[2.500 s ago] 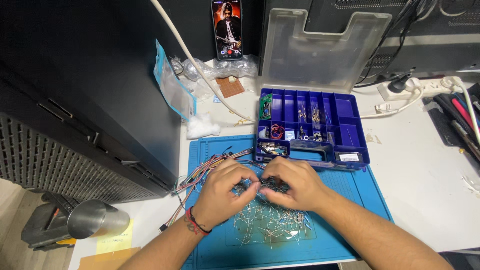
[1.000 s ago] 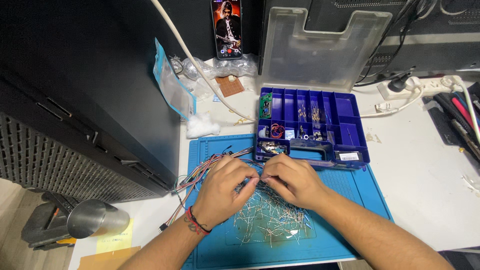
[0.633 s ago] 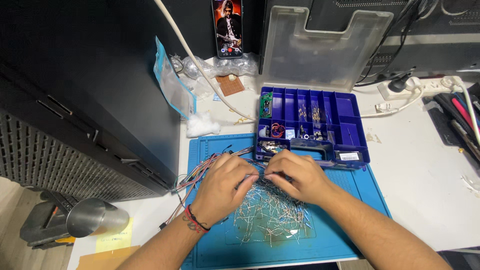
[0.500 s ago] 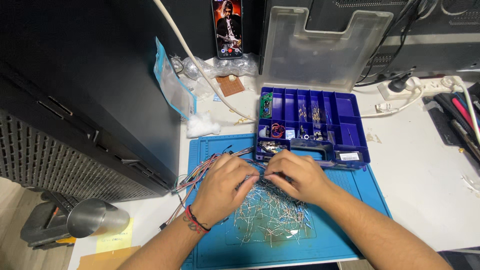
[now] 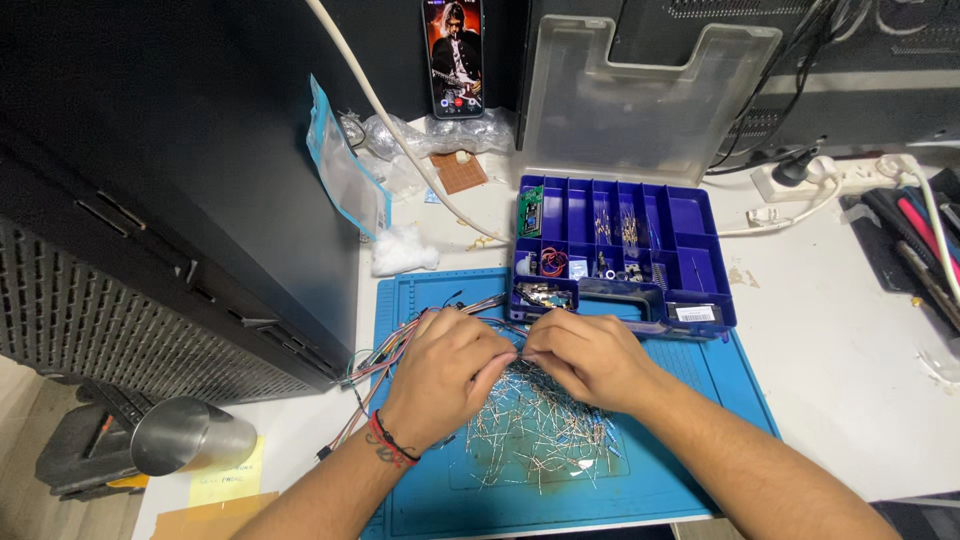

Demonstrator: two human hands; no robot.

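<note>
My left hand [image 5: 445, 372] and my right hand [image 5: 585, 357] meet fingertip to fingertip over a blue work mat [image 5: 430, 495]. Between the fingertips they pinch a small thin component [image 5: 519, 355]; its exact kind is too small to tell. Under and in front of the hands lies a loose pile of wire-legged components [image 5: 535, 432]. A bundle of coloured jumper wires [image 5: 385, 355] runs out to the left of my left hand. Just beyond the hands stands an open blue compartment box [image 5: 690, 235] with small parts in several compartments.
A black computer case [image 5: 170, 170] fills the left. A phone [image 5: 455, 55] stands at the back beside the box's clear lid [image 5: 640, 100]. A power strip [image 5: 830, 175] and tools [image 5: 915, 245] lie at the right. A metal cup [image 5: 190, 435] and yellow note [image 5: 225, 475] sit front left.
Both hands have shifted slightly back toward the box and stay together. The pile of wire-legged components in front of them now shows more fully.
</note>
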